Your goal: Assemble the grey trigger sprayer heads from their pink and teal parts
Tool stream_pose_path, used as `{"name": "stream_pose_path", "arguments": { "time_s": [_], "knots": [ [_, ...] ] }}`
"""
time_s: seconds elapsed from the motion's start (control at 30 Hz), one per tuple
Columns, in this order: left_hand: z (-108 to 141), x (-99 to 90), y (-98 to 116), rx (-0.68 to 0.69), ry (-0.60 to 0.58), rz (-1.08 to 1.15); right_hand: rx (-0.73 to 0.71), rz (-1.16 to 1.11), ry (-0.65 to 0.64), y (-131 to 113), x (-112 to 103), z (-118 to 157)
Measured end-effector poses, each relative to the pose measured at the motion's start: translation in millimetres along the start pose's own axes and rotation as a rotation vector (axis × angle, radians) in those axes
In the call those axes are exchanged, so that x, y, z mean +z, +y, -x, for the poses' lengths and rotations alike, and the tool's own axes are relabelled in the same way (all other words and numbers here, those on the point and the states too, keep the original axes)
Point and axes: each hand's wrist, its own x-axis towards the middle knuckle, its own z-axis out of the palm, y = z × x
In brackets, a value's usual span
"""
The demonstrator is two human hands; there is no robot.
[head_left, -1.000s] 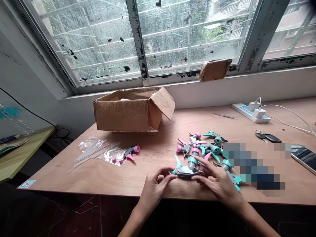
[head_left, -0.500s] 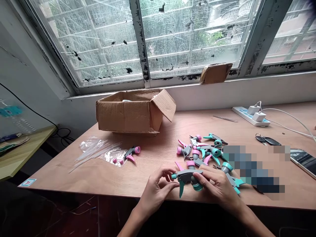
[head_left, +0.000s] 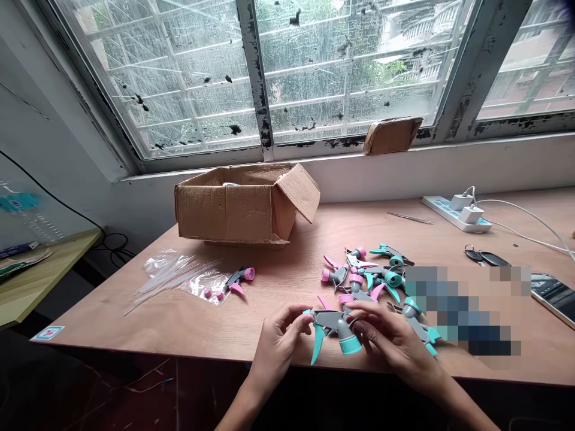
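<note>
Near the table's front edge, both hands hold a grey and teal trigger sprayer head (head_left: 329, 318), its teal collar facing down and its trigger hanging to the left. My left hand (head_left: 283, 332) pinches the teal nozzle end between thumb and fingers. At the back end, my right hand (head_left: 389, 335) is closed on the grey body. Behind the hands lies a pile of similar sprayer heads (head_left: 380, 275) in grey with pink or teal parts. Another teal one (head_left: 420, 329) lies beside my right hand, partly hidden by it.
A pink and grey sprayer head (head_left: 238, 281) lies by clear plastic bags and thin tubes (head_left: 175, 275) on the left. An open cardboard box (head_left: 224, 212) stands at the back. Rightward are a power strip (head_left: 456, 214), keys (head_left: 487, 257), a phone (head_left: 557, 299) and a pixelated patch.
The held sprayer head has turned and shifted slightly left, so its collar and trigger show more fully. My left hand has closed on the nozzle end.
</note>
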Motion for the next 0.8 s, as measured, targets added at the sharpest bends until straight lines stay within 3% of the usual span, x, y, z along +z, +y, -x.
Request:
{"name": "stream_pose_path", "arguments": {
  "time_s": [0.2, 0.43, 0.57, 0.8],
  "knots": [
    [0, -3.3, 0, 0.045, -0.012, -0.031, -0.065, 0.095, 0.021, -2, -2, -3],
    [1, -3.7, -2, 0.099, 0.027, -0.022, 0.009, 0.214, -0.048, -7, -1, -2],
    [0, -2.2, -1, 0.136, 0.016, -0.028, -0.090, 0.290, 0.002, 2, -2, 1],
    [1, -3.6, 4, 0.143, -0.029, -0.118, -0.250, 0.381, -0.055, 4, -4, 1]
  ]
}}
